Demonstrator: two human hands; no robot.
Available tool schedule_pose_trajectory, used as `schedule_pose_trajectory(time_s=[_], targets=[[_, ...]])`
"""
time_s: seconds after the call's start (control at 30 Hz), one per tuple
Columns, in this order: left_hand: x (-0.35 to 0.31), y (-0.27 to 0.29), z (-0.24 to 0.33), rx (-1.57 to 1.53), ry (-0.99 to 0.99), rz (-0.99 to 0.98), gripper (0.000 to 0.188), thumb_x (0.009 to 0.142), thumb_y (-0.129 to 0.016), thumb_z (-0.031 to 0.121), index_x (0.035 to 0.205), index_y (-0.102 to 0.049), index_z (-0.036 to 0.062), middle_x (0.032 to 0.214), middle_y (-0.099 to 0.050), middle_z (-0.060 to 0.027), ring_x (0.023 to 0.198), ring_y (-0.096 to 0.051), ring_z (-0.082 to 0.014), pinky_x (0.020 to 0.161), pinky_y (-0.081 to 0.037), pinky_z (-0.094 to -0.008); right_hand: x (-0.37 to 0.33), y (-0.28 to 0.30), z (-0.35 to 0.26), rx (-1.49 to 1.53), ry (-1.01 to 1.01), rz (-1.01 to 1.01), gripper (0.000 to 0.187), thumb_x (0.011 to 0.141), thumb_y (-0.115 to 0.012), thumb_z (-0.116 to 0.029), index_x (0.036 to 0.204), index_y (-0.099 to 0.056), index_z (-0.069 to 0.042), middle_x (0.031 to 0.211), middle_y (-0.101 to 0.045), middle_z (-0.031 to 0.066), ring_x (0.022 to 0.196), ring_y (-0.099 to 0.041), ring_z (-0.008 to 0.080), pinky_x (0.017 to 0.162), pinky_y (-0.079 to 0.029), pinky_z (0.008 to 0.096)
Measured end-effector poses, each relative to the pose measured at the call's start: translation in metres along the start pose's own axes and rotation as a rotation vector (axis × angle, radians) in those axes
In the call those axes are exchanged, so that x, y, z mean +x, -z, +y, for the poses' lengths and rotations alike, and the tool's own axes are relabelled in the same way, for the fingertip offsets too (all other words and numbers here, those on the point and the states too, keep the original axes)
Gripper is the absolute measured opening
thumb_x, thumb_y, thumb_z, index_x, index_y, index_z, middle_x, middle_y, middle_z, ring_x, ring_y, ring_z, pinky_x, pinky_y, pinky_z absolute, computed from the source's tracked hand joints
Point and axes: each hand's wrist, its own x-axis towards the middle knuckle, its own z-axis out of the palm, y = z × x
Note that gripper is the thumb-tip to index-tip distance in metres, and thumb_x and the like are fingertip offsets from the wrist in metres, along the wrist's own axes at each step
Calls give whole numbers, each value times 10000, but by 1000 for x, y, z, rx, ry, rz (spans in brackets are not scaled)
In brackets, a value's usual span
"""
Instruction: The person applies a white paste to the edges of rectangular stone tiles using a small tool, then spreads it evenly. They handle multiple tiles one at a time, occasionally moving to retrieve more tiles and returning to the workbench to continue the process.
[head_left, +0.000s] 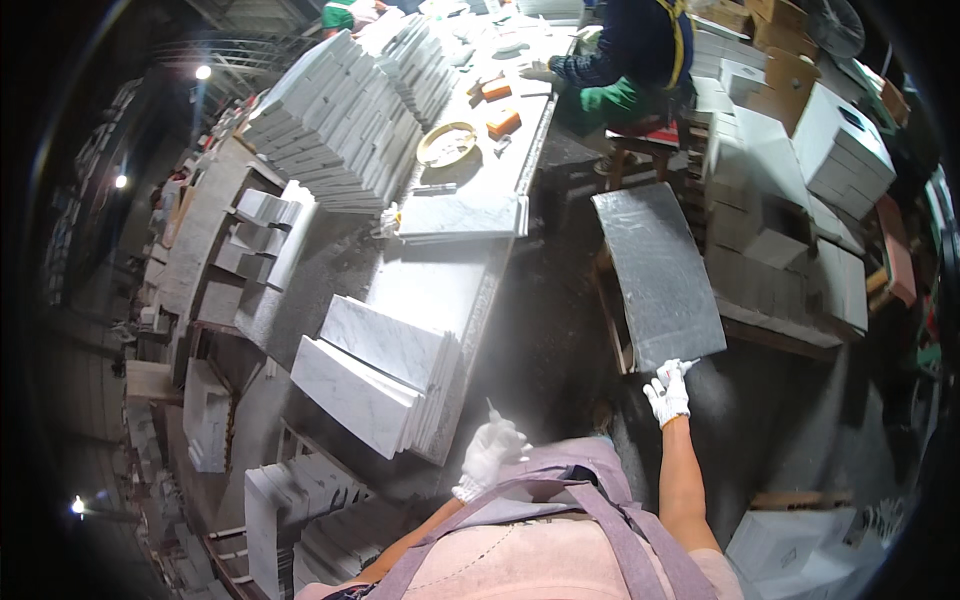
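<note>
My left hand, in a white glove, is in front of my apron, off the near right corner of the tile stack. Its fingers look closed, and a thin pale tip sticks up from them; what it belongs to is unclear. Stretched forward, my right hand, also gloved in white, is at the near edge of a dark grey slab. Those fingers look bent together around something small and pale that I cannot make out. White marble tiles with grey veins lie overlapping on the long bench, left of my hands.
Farther along the bench lie more tiles, a round yellow-rimmed basin and orange boxes. Tall tile stacks line its left. A person in dark sleeves sits at the far right. Cartons stand right.
</note>
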Motion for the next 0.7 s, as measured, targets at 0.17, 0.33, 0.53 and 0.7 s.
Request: schedule_pose_trajectory(time_s=[0.17,0.33,0.53,0.7], targets=[[18,-42,8,-45,-41,90,373,977,-731,326,1204,-565,79,1041,-665,-98,946,-710,-281,851,-601,-457,67,-9,-9,-79,-32,19,206,1003,-528,-599,1119,-527,-428,991,-505,-149,907,-411,169,791,-386,423],[33,-69,11,-109,-45,75,388,973,-741,322,1210,-564,72,1062,-677,-108,961,-711,-273,848,-593,-434,96,-4,-10,-79,-63,116,577,961,-574,-649,1458,-438,-388,1463,-471,2,1329,-428,278,1107,-339,588],[35,-77,8,-37,28,109,357,959,-764,302,1174,-585,80,1028,-667,-93,944,-695,-268,834,-587,-433,111,-5,-16,12,-87,33,783,915,-633,-687,1521,-445,-227,1568,-438,57,1441,-407,308,1196,-285,546],[41,-71,1,-96,-40,95,329,975,-739,269,1198,-593,76,1036,-686,-112,955,-701,-305,823,-588,-437,111,-10,-17,-5,-44,163,679,899,-696,-651,1409,-561,-224,1427,-554,48,1310,-510,277,1116,-403,539]])
